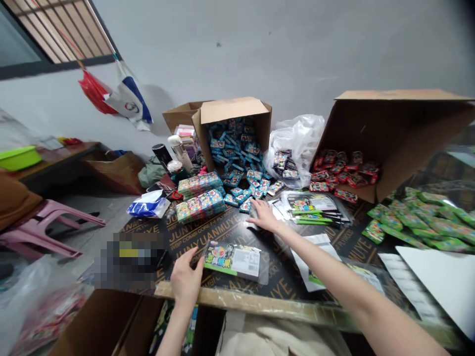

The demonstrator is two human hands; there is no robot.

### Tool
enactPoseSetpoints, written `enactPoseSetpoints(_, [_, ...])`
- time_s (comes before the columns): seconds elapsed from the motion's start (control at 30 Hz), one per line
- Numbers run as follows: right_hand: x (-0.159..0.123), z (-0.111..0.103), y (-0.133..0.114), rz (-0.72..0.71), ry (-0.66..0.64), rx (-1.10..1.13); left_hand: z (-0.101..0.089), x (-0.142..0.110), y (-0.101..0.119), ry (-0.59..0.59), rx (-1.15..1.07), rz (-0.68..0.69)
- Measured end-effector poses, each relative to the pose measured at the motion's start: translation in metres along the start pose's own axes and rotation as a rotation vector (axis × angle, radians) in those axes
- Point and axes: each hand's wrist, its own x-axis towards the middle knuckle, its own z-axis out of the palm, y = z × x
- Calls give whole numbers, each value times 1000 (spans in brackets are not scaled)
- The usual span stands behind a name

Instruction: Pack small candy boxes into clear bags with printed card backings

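Observation:
A clear plastic pouch with a printed card point(233, 259) lies flat near the table's front edge. My left hand point(186, 274) is at its left end, fingers curled and thumb pinching the edge. Farther back, my right hand point(264, 215) reaches over the table with its fingers apart, just in front of a scatter of small blue packets point(245, 195); its fingertips are slightly blurred. More blue packets point(235, 148) fill a cardboard box lying on its side behind them. To the right of my right hand is a stack of similar printed pouches point(311, 202).
Wrapped multicoloured blocks point(200, 206) stand left of the blue packets. A plastic bag point(297, 143) holds dark packets. Red packets point(345, 170) spill from a large box point(404, 133); green packets point(426, 217) and white sheets point(441, 282) lie right. An open carton point(100, 321) stands below the table edge.

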Motion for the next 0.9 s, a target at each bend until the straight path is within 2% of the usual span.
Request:
enactPoseSetpoints(0.07, [21, 7, 2, -10, -17, -28, 0, -5, 9, -81, -4, 192])
enactPoseSetpoints(0.17, [34, 12, -1, -52, -54, -76, 9, -6, 36, -437, -49, 464])
enactPoseSetpoints(0.23, [30, 10, -3, -84, -80, -100, 19, -6, 52, -657, -29, 597])
enactPoseSetpoints(0.27, [25, 8, -4, -98, -92, -111, 24, -5, 58, -729, -6, 636])
enactPoseSetpoints(0.33, [9, 2, -3, -109, -101, -134, 33, -5, 67, -800, 37, 670])
enactPoseSetpoints(0.47, [-33, -11, 6, -12, -65, -213, 41, -5, 70, -758, 73, 672])
enactPoseSetpoints(0.57, [-58, -19, 16, 51, -94, -237, 41, -2, 66, -700, 100, 656])
enactPoseSetpoints(0.73, [-77, -25, 25, -73, -156, -115, 40, 7, 57, -670, 151, 636])
enactPoseSetpoints(0.9, [-83, -29, 16, -117, -198, 31, 40, 14, 46, -628, 226, 573])
